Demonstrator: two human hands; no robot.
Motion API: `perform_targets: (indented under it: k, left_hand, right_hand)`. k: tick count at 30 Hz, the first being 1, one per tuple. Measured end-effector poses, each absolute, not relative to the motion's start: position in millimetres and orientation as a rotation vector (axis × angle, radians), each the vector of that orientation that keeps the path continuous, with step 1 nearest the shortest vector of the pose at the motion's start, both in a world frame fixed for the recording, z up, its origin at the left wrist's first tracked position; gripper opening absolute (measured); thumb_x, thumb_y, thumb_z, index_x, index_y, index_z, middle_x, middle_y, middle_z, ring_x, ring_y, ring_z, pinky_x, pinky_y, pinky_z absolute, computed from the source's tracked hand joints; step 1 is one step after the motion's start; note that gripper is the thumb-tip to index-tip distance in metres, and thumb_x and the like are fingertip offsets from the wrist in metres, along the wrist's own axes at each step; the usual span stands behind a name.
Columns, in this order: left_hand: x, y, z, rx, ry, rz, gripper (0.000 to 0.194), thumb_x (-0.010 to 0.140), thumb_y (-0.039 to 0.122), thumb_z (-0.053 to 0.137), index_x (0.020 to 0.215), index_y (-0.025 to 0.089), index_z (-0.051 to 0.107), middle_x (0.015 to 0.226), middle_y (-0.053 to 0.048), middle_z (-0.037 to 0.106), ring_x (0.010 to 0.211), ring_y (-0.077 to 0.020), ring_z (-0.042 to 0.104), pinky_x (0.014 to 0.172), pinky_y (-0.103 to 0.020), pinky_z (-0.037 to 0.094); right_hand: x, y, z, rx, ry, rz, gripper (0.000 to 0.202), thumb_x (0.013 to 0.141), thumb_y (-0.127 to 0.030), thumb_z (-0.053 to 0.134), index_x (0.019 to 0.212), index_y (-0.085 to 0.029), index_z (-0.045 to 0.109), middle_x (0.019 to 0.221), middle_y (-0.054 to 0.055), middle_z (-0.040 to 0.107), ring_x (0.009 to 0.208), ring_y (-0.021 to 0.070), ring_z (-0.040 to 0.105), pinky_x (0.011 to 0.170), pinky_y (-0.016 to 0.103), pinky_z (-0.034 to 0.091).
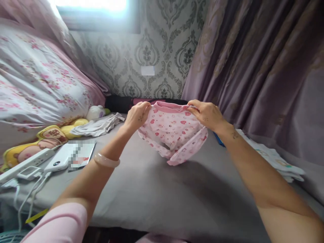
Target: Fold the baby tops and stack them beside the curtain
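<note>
A small pink long-sleeved shirt (172,126) with hearts and little figures printed on it hangs in the air between my hands. My left hand (138,116) pinches it at the shoulder, beside the darker pink neckband. At the opposite shoulder my right hand (206,114) is closed on the fabric. The neckband is stretched nearly level, and the sleeves dangle toward each other at the bottom. Below the shirt lies the grey bed sheet (141,192), with a shadow on it. A pale bangle (106,160) circles my left forearm.
At left lie a power strip (42,157) with cables, a white power bank (58,159), a yellow plush toy (52,133) and a crumpled grey-white cloth (101,125). Folded white clothes (273,157) rest at right, by the purple curtain (253,67). Patterned wallpaper (164,50) covers the far wall.
</note>
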State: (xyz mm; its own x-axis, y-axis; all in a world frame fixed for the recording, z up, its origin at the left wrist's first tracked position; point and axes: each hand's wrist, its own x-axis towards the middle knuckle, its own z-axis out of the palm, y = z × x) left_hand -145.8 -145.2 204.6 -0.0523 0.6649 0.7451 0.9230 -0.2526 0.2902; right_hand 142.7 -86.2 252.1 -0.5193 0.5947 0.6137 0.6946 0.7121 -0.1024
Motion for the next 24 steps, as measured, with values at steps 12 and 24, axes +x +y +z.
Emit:
perform_targets:
  k: [12,24]
  left_hand:
    - [-174.0,-109.4,302.1,-2.111,-1.511,-1.262,0.016,0.077,0.032,0.065,0.078,0.018,0.072,0.075,-0.003,0.065,0.073,-0.0156,0.058,0.074,-0.029,0.045]
    - [-170.0,-94.1,292.2,-2.376,-1.660,-1.746,0.028,0.062,0.042,0.080,0.072,0.016,0.074,0.067,-0.004,0.068,0.074,-0.0200,0.065,0.072,-0.032,0.049]
  right_hand:
    - [148.1,-41.8,305.2,-0.897,-2.278,-0.103,0.020,0.088,-0.034,0.061,0.101,-0.024,0.072,0.094,0.006,0.073,0.091,0.0241,0.066,0.076,0.034,0.047]
    - [156.4,-29.8,316.3,-0.766,-2.280,0.729,0.036,0.064,-0.056,0.076,0.079,-0.024,0.077,0.074,0.002,0.073,0.075,0.0194,0.066,0.066,0.030,0.052]
